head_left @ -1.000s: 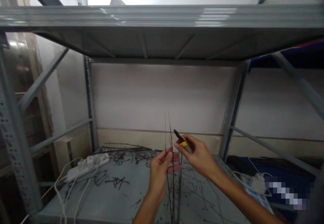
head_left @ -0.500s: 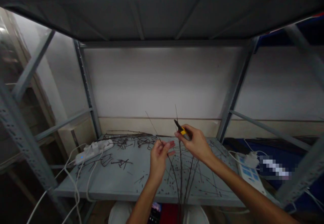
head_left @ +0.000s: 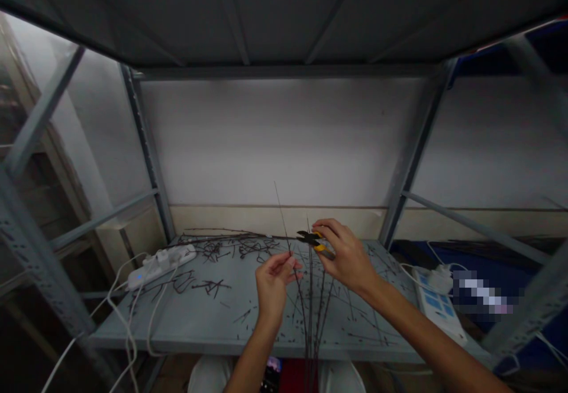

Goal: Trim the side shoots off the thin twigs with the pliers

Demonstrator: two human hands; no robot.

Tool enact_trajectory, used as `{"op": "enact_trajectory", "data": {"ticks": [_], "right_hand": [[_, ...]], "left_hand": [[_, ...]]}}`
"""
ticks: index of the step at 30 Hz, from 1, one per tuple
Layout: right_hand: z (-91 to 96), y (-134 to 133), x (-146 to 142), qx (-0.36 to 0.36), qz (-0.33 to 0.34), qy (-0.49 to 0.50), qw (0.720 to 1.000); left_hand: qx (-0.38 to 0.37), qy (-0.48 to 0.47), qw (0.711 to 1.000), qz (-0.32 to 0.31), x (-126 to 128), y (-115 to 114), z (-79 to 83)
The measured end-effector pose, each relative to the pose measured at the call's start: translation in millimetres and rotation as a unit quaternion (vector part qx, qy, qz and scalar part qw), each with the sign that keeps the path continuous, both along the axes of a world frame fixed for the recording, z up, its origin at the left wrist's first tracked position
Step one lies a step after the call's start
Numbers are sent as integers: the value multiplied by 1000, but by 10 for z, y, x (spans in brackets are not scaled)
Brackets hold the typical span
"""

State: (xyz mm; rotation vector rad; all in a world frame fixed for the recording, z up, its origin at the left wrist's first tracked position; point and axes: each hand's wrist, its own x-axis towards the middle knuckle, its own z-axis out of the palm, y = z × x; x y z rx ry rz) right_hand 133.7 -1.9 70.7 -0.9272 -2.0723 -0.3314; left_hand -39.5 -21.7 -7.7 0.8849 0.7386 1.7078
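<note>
My left hand point(head_left: 271, 283) pinches one thin dark stick point(head_left: 283, 218) that rises upward from its fingertips. My right hand point(head_left: 348, 258) grips small yellow-handled cutters point(head_left: 313, 241), their dark jaws pointing left, close to the stick. Several more long thin sticks point(head_left: 312, 310) stand upright between the two hands and run down past the shelf's front edge. Both hands hover above the grey metal shelf point(head_left: 190, 322).
Cut dark stick pieces point(head_left: 222, 248) litter the shelf, thickest at the back. A white power strip point(head_left: 160, 261) with white cables lies at the left. Another power strip point(head_left: 432, 304) sits at the right edge. Grey uprights and an upper shelf point(head_left: 284, 20) frame the space.
The view has tilted downward. My left hand separated one stick from the bunch and now holds it alone. My right hand turned the cutters from pointing up to pointing left.
</note>
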Motion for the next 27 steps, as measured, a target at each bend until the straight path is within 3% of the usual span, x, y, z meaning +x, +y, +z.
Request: {"op": "enact_trajectory", "data": {"ticks": [5, 14, 19, 23, 27], "right_hand": [[-75, 126, 56, -4, 17, -114, 993], [-71, 242, 17, 67, 28, -171, 983], [-240, 315, 42, 102, 37, -157, 982], [-335, 309, 38, 78, 58, -109, 989], [-147, 217, -42, -41, 51, -14, 998]], "left_hand": [[-12, 2, 1000, -21, -6, -48, 45], [-16, 14, 999, -42, -86, -111, 160], [-29, 3, 999, -35, -84, -135, 126], [-23, -16, 999, -18, -101, -113, 113], [-28, -11, 1000, -3, -143, -68, 124]]}}
